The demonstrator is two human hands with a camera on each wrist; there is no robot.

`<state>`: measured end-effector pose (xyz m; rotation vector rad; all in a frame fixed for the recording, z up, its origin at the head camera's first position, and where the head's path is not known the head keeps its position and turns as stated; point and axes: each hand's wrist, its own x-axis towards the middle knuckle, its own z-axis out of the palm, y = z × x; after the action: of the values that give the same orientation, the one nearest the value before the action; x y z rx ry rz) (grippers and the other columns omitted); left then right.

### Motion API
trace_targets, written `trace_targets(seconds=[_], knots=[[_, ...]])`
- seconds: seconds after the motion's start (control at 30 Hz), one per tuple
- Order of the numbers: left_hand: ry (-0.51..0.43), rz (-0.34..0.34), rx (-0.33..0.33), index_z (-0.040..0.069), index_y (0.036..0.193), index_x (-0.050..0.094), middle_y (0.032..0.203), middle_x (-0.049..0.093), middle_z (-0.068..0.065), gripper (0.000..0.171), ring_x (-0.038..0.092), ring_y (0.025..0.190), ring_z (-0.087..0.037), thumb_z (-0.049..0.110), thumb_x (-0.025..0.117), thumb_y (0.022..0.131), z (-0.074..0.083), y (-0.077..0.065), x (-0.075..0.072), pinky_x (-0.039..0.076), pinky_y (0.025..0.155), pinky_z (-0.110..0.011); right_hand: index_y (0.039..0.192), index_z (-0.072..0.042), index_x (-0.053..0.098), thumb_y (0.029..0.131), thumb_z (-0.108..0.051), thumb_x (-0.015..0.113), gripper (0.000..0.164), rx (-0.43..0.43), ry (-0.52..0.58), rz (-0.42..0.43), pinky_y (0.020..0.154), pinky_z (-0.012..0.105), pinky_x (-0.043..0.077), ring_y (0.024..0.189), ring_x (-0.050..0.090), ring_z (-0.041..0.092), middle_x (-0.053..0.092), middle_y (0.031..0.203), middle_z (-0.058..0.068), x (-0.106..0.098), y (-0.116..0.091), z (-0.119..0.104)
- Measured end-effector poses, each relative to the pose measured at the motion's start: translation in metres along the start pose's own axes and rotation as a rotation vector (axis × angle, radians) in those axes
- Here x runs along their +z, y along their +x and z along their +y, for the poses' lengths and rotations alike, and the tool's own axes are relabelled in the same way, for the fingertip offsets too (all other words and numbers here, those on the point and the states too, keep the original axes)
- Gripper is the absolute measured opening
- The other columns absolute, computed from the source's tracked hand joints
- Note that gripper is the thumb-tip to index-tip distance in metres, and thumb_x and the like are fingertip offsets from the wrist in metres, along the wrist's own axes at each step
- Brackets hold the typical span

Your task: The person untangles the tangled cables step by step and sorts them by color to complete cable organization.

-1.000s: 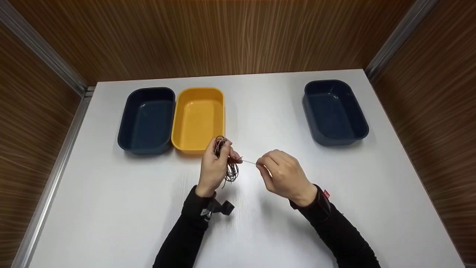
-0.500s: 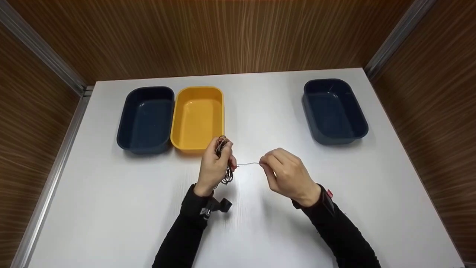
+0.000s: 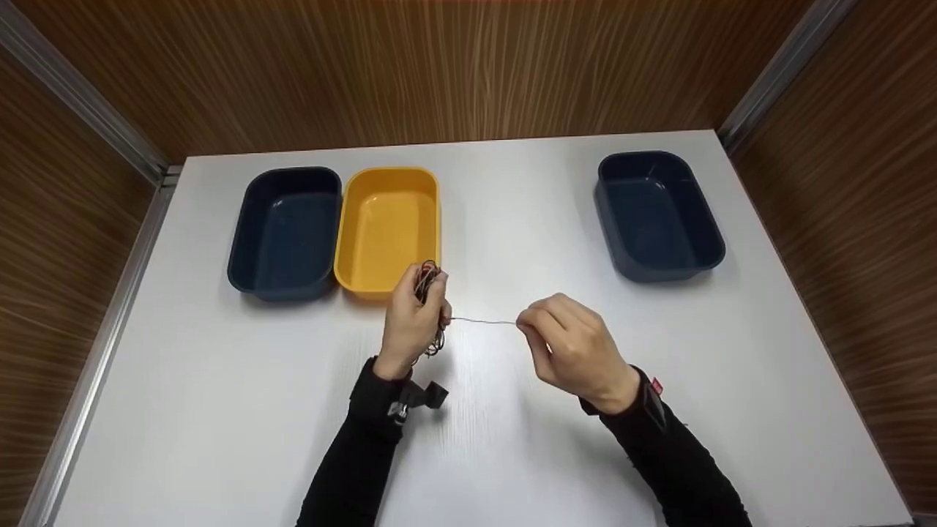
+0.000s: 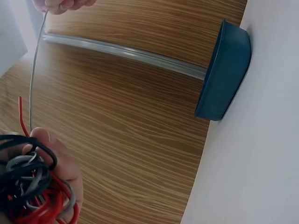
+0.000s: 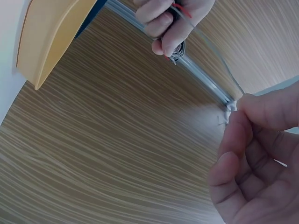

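My left hand (image 3: 416,318) grips a tangled bundle of thin wires (image 4: 35,186) in black, grey and red, just in front of the yellow bin. Loops of the bundle hang below the fingers. A grey wire (image 4: 32,84) runs from the bundle across to my right hand (image 3: 578,351), which pinches its end between thumb and forefinger. In the left wrist view a short red wire end (image 4: 22,114) sticks up beside it. The right wrist view shows the grey wire bowing slightly between both hands, the other fingers of my right hand curled.
A yellow bin (image 3: 388,285) stands at the back left beside a dark blue bin (image 3: 285,289). Another dark blue bin (image 3: 655,272) stands at the back right of the white table (image 3: 512,454). Wood-grained panels (image 3: 468,66) enclose the back and sides.
The left hand has moved slightly left with the bundle and the right hand slightly right. The grey wire stretch between them is longer.
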<state>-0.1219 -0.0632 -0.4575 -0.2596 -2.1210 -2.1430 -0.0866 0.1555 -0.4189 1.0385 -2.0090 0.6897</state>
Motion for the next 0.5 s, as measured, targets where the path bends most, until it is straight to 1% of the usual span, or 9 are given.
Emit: trace_targets(seconds=[0.13,0.23,0.3,0.37,0.43,0.5], knots=[[-0.133,0.098,-0.028,-0.008,0.102,0.048,0.064,0.051,-0.001,0.012,0.053,0.047,-0.010,0.003,0.047,0.102,0.0028,0.0023,-0.0053,0.046,0.045,-0.022,0.079,-0.003,0.063,0.096,-0.004,0.054,0.019,0.000,-0.001,0.001,0.056,0.026,0.047,0.063,0.055,0.017,0.060,0.073,0.004,0.0010,-0.0001,-0.0048],[-0.180,0.136,-0.036,-0.007,0.100,0.048,0.061,0.050,0.000,0.011,0.052,0.045,-0.010,0.004,0.047,0.102,0.0037,0.0036,-0.0084,0.046,0.044,-0.023,0.079,-0.002,0.063,0.096,-0.004,0.054,0.020,-0.002,0.006,0.013,0.055,0.027,0.047,0.062,0.055,0.017,0.060,0.072,0.004,0.0007,-0.0001,-0.0062],[-0.181,0.132,-0.035,-0.008,0.100,0.047,0.059,0.050,0.000,0.013,0.052,0.044,-0.010,0.004,0.047,0.102,0.0037,0.0039,-0.0096,0.047,0.043,-0.024,0.079,-0.002,0.063,0.096,-0.004,0.054,0.019,-0.007,0.005,0.018,0.056,0.026,0.047,0.062,0.055,0.017,0.060,0.073,0.004,0.0000,0.0001,-0.0057],[-0.166,0.108,-0.036,-0.010,0.102,0.047,0.058,0.050,0.000,0.015,0.052,0.043,-0.010,0.004,0.046,0.102,0.0040,0.0038,-0.0100,0.048,0.042,-0.025,0.079,-0.002,0.063,0.095,-0.003,0.054,0.019,-0.011,0.012,0.023,0.056,0.025,0.047,0.063,0.055,0.016,0.061,0.073,0.004,-0.0011,0.0004,-0.0044],[-0.143,0.072,-0.039,-0.011,0.103,0.047,0.060,0.050,0.000,0.015,0.052,0.042,-0.010,0.004,0.046,0.102,0.0042,0.0034,-0.0100,0.047,0.042,-0.025,0.079,-0.003,0.063,0.095,-0.003,0.055,0.018,-0.007,0.024,0.020,0.057,0.024,0.048,0.064,0.055,0.016,0.061,0.074,0.003,-0.0028,0.0009,-0.0021],[-0.116,0.017,-0.049,-0.011,0.104,0.049,0.061,0.049,0.000,0.015,0.051,0.041,-0.010,0.004,0.047,0.102,0.0051,0.0023,-0.0098,0.045,0.040,-0.024,0.080,-0.003,0.063,0.093,-0.001,0.056,0.015,0.005,0.048,0.014,0.058,0.025,0.049,0.065,0.056,0.016,0.061,0.075,0.003,-0.0051,0.0013,0.0007]])
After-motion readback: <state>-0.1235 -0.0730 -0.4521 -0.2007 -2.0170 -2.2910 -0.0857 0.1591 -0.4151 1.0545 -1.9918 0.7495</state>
